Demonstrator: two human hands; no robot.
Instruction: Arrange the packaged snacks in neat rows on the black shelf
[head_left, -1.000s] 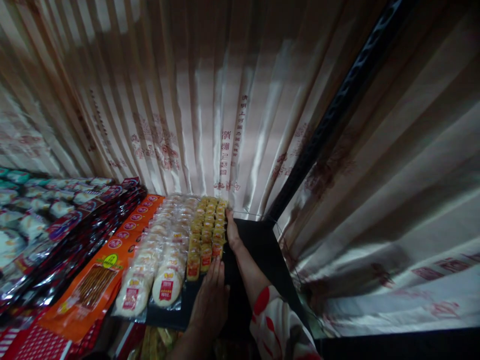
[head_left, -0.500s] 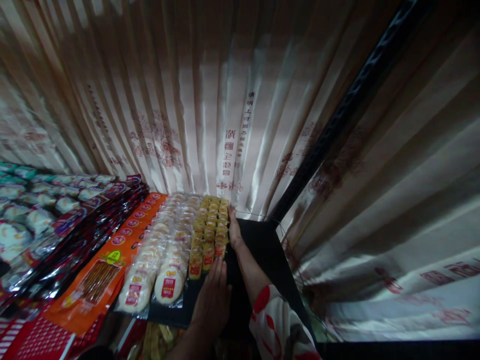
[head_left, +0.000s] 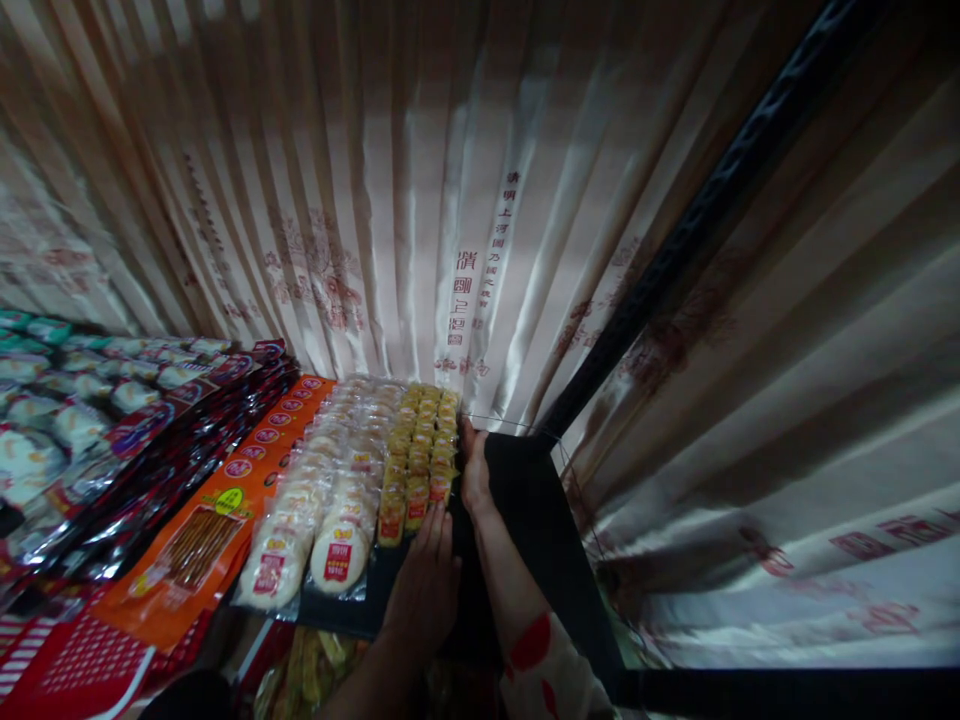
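Observation:
Rows of small yellow snack packets (head_left: 418,450) stand on a black shelf (head_left: 517,510). My left hand (head_left: 426,575) lies palm down in front of them, fingers stretched out, its fingertips touching the nearest packets. Along the right side of the rows, my right hand (head_left: 474,475) is held upright with its fingers extended and nothing visibly gripped; part of its palm side is hidden. Left of the yellow packets are rows of round white crackers (head_left: 339,555) in clear wrappers with red labels.
An orange snack packet (head_left: 199,540) and stacked dark red packets (head_left: 180,440) lie further left. A red basket (head_left: 90,650) is at the lower left. Behind the shelf hangs a pleated printed curtain (head_left: 405,220). A black metal post (head_left: 660,270) rises at the shelf's back right corner.
My right hand has slid slightly back toward me and a little away from the yellow packets. The left hand stays at their front. The view has shifted slightly.

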